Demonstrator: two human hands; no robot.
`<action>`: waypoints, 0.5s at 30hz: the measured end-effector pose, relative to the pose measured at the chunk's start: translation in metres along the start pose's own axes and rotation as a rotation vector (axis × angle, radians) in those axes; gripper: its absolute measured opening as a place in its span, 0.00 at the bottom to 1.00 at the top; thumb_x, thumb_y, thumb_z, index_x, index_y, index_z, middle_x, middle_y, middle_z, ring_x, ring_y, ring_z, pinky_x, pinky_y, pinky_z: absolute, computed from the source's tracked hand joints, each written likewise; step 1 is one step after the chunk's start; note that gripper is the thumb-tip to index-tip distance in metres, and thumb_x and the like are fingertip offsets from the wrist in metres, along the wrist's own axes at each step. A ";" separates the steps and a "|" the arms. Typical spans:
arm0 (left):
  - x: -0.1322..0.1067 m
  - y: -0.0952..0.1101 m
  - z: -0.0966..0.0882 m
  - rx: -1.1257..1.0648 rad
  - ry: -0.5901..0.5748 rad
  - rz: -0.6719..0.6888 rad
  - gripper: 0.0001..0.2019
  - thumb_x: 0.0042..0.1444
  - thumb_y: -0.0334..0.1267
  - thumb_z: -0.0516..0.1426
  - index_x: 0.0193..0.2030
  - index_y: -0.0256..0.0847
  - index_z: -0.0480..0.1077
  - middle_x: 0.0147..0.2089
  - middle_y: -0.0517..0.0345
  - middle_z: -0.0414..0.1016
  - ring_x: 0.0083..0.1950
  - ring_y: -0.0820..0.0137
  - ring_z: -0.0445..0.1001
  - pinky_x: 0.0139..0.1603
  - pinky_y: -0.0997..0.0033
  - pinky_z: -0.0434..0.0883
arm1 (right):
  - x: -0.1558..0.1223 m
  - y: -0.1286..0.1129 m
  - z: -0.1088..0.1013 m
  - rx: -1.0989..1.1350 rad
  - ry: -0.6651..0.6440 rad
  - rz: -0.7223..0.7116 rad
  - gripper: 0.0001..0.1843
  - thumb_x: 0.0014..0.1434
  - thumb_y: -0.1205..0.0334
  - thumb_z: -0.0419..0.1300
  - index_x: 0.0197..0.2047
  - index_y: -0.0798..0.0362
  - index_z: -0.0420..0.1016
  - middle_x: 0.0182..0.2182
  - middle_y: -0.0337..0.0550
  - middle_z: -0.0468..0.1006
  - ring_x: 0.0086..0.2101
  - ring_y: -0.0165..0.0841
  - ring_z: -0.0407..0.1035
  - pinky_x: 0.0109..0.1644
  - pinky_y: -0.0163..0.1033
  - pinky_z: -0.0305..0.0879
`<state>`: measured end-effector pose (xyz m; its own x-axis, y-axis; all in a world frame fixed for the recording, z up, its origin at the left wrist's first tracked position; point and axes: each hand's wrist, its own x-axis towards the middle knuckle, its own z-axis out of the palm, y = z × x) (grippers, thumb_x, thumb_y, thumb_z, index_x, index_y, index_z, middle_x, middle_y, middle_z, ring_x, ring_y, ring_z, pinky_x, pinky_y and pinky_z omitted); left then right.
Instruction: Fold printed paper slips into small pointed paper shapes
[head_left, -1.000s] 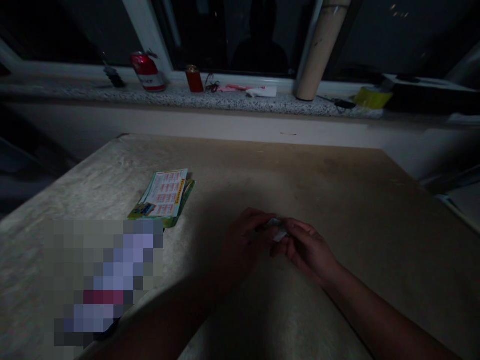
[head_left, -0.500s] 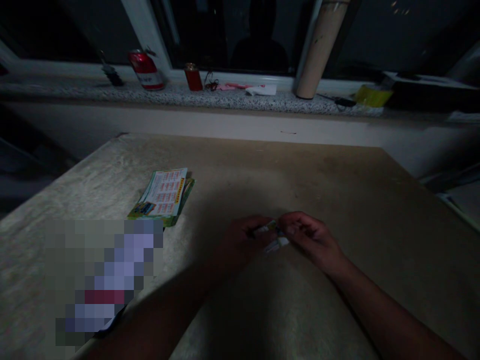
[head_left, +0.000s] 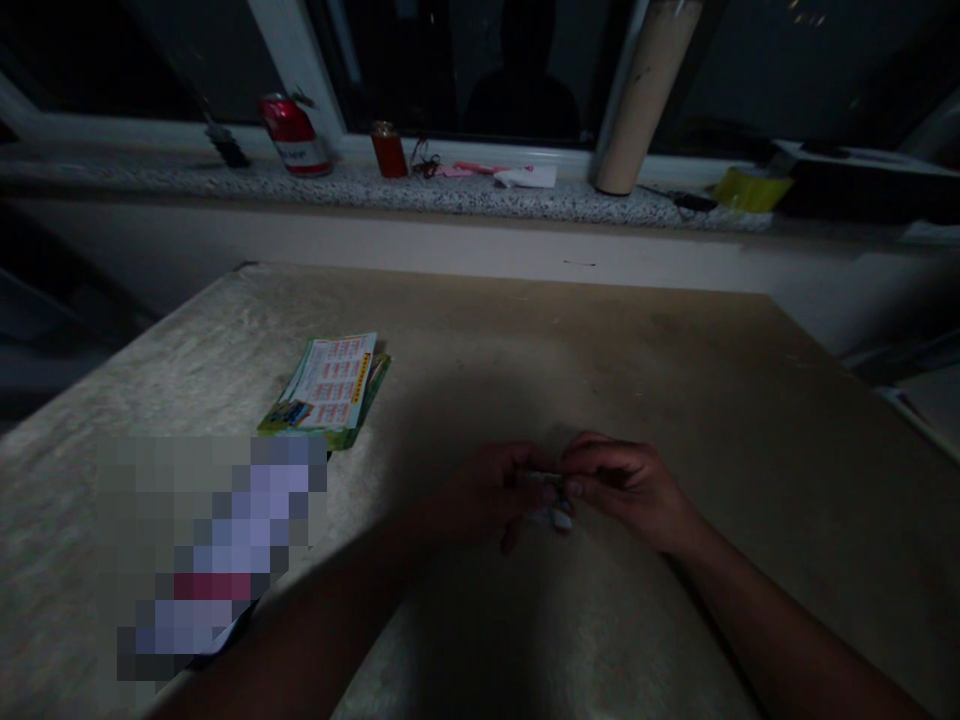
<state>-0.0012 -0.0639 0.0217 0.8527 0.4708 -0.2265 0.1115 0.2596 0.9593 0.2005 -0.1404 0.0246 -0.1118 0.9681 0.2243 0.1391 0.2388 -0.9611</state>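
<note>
Both hands meet low over the tan table (head_left: pixel 675 360), in shadow. My left hand (head_left: pixel 480 495) and my right hand (head_left: pixel 630 490) pinch a small folded piece of paper (head_left: pixel 551 497) between their fingertips. The paper is pale, partly hidden by the fingers, and too dim to read. Both forearms reach in from the bottom edge.
A stack of printed green leaflets (head_left: pixel 330 385) lies left of the hands. The stone window sill (head_left: pixel 450 195) behind the table carries a red can (head_left: pixel 294 135), a small red lighter (head_left: pixel 388 150), a tall cardboard tube (head_left: pixel 641 95), loose papers and a yellow object (head_left: pixel 750 188).
The two hands have slid a little toward me and lower on the table, still closed together on the small paper. The paper now shows less between the fingers.
</note>
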 end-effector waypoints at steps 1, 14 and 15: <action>0.000 0.001 -0.001 -0.001 0.004 -0.012 0.21 0.53 0.51 0.65 0.43 0.36 0.72 0.35 0.53 0.80 0.19 0.78 0.68 0.16 0.79 0.66 | 0.000 0.000 0.000 0.005 0.001 0.003 0.06 0.60 0.59 0.68 0.39 0.50 0.84 0.32 0.42 0.77 0.33 0.31 0.72 0.36 0.36 0.69; -0.001 0.002 -0.001 -0.038 -0.072 -0.078 0.18 0.57 0.49 0.63 0.44 0.36 0.70 0.40 0.47 0.83 0.33 0.69 0.80 0.20 0.79 0.69 | -0.001 0.004 -0.001 0.044 -0.032 0.021 0.07 0.61 0.62 0.67 0.42 0.48 0.85 0.33 0.42 0.78 0.33 0.29 0.73 0.36 0.33 0.69; -0.001 0.001 -0.002 -0.029 -0.073 -0.078 0.18 0.57 0.49 0.63 0.44 0.37 0.70 0.40 0.48 0.83 0.31 0.70 0.79 0.19 0.80 0.67 | -0.002 0.004 -0.001 0.049 -0.031 0.029 0.06 0.60 0.61 0.67 0.42 0.49 0.85 0.33 0.42 0.78 0.33 0.29 0.73 0.36 0.33 0.69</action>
<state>-0.0025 -0.0625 0.0229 0.8771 0.3859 -0.2860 0.1647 0.3178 0.9338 0.2027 -0.1408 0.0206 -0.1387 0.9716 0.1917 0.0941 0.2056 -0.9741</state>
